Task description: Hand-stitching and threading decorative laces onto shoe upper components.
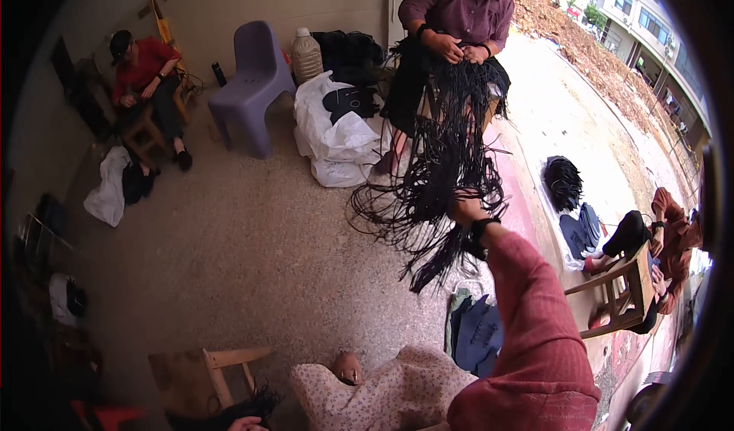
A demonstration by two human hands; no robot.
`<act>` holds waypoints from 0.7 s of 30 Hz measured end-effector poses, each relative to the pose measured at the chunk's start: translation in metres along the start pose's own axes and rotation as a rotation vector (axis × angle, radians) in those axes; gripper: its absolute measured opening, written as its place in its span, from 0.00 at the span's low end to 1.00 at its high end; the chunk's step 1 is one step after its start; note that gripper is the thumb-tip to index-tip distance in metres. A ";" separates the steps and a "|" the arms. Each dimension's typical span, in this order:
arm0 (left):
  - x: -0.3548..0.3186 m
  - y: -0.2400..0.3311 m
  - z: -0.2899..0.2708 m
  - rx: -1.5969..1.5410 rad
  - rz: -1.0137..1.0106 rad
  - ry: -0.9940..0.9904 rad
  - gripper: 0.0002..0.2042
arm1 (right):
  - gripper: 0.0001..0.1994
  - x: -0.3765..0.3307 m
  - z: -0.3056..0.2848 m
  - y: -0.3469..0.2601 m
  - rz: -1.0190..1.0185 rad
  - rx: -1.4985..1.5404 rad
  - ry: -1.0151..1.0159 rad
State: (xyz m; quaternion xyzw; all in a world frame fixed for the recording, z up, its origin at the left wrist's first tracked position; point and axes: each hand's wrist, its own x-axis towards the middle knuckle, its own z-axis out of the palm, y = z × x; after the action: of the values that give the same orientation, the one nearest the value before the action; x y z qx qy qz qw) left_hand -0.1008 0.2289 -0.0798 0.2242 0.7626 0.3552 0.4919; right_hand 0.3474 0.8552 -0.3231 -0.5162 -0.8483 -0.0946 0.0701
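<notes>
Far left of the grip, well apart: a seated person in red (141, 68), then a purple plastic chair (256, 79), a clear plastic jug (306, 55) and white sacks (336, 136) on the floor. Low at the frame's bottom edge, the left hand (248, 424), only partly visible beside a wooden stool (222, 366); cannot tell whether open or closed. Raised and nearer the work, the right hand (464, 208), closed around a bundle of black cords (436, 178). Cords stretched up and away from that grip toward the hands of a person in purple (459, 10), loose ends fanning down-left below it. Right of the grip: dark bundles (564, 182) on the ground.
</notes>
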 end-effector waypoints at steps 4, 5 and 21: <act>-0.016 0.007 -0.003 0.044 0.023 0.015 0.15 | 0.03 0.084 -0.222 -0.004 -0.013 -0.201 -0.030; -0.013 0.008 -0.003 0.062 0.028 0.018 0.15 | 0.03 0.092 -0.228 0.003 -0.020 -0.221 0.050; -0.005 0.020 0.020 0.122 -0.034 -0.068 0.14 | 0.07 0.065 -0.141 0.003 0.317 -0.058 -0.009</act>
State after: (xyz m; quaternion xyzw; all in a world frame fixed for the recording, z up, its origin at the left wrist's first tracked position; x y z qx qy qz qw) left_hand -0.0805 0.2451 -0.0670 0.2528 0.7695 0.2919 0.5087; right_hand 0.3233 0.8796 -0.1713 -0.6457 -0.7535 -0.1047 0.0656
